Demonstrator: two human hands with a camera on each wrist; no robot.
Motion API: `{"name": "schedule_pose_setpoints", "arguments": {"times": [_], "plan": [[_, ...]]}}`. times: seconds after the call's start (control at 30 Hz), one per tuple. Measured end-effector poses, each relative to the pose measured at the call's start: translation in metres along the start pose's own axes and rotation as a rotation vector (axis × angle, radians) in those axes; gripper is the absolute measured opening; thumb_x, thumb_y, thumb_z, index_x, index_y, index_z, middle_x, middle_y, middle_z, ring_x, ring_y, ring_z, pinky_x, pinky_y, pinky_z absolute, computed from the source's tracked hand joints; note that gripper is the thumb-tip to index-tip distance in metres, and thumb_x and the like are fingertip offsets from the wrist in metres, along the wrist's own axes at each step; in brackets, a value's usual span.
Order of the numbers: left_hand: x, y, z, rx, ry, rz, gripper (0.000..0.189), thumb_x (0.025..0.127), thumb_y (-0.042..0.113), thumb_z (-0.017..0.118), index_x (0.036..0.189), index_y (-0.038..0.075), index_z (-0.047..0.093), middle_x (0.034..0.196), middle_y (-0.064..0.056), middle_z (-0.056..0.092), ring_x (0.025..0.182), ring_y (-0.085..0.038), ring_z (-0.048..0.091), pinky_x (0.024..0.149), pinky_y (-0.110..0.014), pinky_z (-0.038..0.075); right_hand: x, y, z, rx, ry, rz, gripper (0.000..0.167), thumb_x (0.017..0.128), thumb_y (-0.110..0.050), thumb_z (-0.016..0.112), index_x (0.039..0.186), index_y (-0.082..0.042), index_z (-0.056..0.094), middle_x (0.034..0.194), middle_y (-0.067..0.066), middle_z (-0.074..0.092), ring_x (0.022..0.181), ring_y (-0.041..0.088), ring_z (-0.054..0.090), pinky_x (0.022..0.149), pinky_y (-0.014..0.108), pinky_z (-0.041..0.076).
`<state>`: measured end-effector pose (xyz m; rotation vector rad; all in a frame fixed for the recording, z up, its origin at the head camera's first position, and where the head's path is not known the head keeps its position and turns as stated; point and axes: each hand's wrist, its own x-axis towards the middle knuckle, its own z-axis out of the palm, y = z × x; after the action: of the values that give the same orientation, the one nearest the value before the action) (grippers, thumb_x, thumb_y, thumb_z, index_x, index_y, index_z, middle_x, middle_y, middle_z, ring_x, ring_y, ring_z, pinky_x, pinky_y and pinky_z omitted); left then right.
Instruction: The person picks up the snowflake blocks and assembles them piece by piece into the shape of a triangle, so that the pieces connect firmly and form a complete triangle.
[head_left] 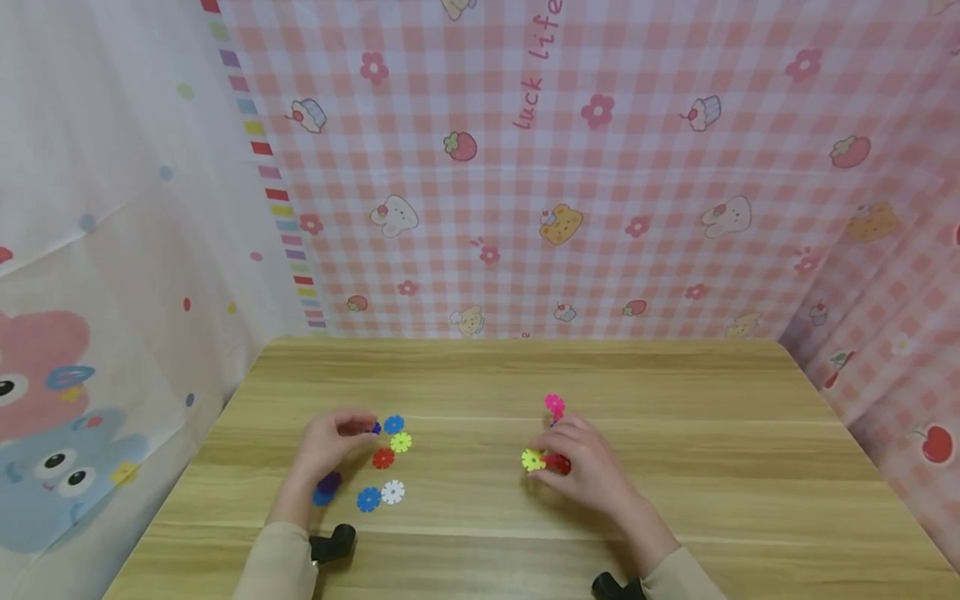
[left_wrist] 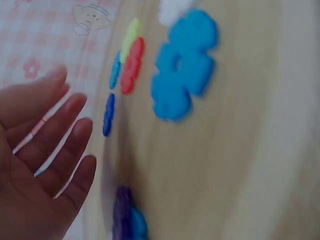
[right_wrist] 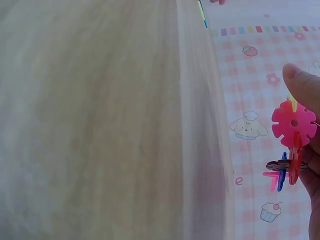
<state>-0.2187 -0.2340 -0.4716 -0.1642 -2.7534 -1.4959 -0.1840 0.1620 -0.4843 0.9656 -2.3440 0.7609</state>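
My right hand (head_left: 588,462) holds a joined cluster of notched plastic snowflake discs between thumb and fingers. A yellow disc (head_left: 533,460) and a pink disc (head_left: 554,404) stick out of it; in the right wrist view a pink disc (right_wrist: 294,124), a red one (right_wrist: 296,159) and a blue one (right_wrist: 282,172) show. Part of the cluster is hidden by the hand. On the left, my left hand (head_left: 333,442) hovers with loosely bent fingers beside a dark blue disc (left_wrist: 108,115). Nothing shows in its grasp in the left wrist view.
Loose discs lie near the left hand: a blue (head_left: 393,425), a yellow (head_left: 401,442), a red (head_left: 383,458), a blue (head_left: 368,500) and a white (head_left: 393,492). A purple disc (left_wrist: 121,215) overlaps a blue one by the left wrist. A checked cloth (head_left: 525,275) hangs behind the wooden table (head_left: 480,533).
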Motion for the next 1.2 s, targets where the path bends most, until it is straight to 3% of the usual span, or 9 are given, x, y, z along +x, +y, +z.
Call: {"name": "schedule_pose_setpoints", "arguments": {"times": [0.23, 0.43, 0.63, 1.03, 1.2], "plan": [[-0.003, -0.007, 0.001, 0.109, -0.126, 0.045, 0.029, 0.079, 0.010, 0.083, 0.106, 0.005, 0.075, 0.108, -0.008, 0.071, 0.103, -0.026, 0.064, 0.093, -0.046, 0.049, 0.000, 0.000, -0.001, -0.003, 0.003, -0.007, 0.038, 0.066, -0.026, 0.092, 0.096, -0.011, 0.075, 0.094, -0.004, 0.072, 0.091, 0.015, 0.057, 0.081, 0.035, 0.051], [-0.001, -0.013, 0.001, 0.165, -0.208, 0.124, 0.035, 0.073, 0.013, 0.089, 0.104, 0.008, 0.075, 0.106, -0.003, 0.069, 0.101, -0.024, 0.062, 0.092, -0.045, 0.049, 0.000, -0.001, -0.002, -0.005, 0.001, -0.003, 0.037, 0.066, -0.026, 0.092, 0.095, -0.011, 0.075, 0.093, -0.005, 0.071, 0.091, 0.014, 0.057, 0.081, 0.035, 0.051], [0.001, -0.018, 0.001, 0.187, -0.232, 0.177, 0.036, 0.072, 0.012, 0.089, 0.105, 0.009, 0.075, 0.102, 0.001, 0.065, 0.098, -0.022, 0.060, 0.091, -0.041, 0.049, 0.000, -0.001, -0.002, -0.003, -0.007, 0.004, 0.037, 0.066, -0.026, 0.092, 0.096, -0.012, 0.075, 0.093, -0.005, 0.071, 0.091, 0.013, 0.056, 0.080, 0.034, 0.050], [0.002, -0.019, 0.004, 0.177, -0.256, 0.220, 0.027, 0.074, 0.010, 0.088, 0.095, 0.010, 0.071, 0.095, 0.000, 0.062, 0.090, -0.018, 0.056, 0.082, -0.031, 0.049, 0.001, -0.002, -0.002, 0.000, -0.008, -0.003, 0.038, 0.065, -0.026, 0.092, 0.095, -0.011, 0.075, 0.094, -0.005, 0.072, 0.091, 0.014, 0.057, 0.082, 0.036, 0.050], [0.004, -0.018, 0.006, 0.165, -0.279, 0.205, 0.026, 0.075, 0.006, 0.086, 0.092, 0.010, 0.066, 0.090, 0.001, 0.061, 0.086, -0.018, 0.054, 0.078, -0.029, 0.047, 0.002, -0.002, -0.001, 0.007, 0.001, -0.005, 0.038, 0.065, -0.026, 0.093, 0.095, -0.011, 0.075, 0.094, -0.005, 0.072, 0.091, 0.014, 0.057, 0.082, 0.036, 0.050]]}}
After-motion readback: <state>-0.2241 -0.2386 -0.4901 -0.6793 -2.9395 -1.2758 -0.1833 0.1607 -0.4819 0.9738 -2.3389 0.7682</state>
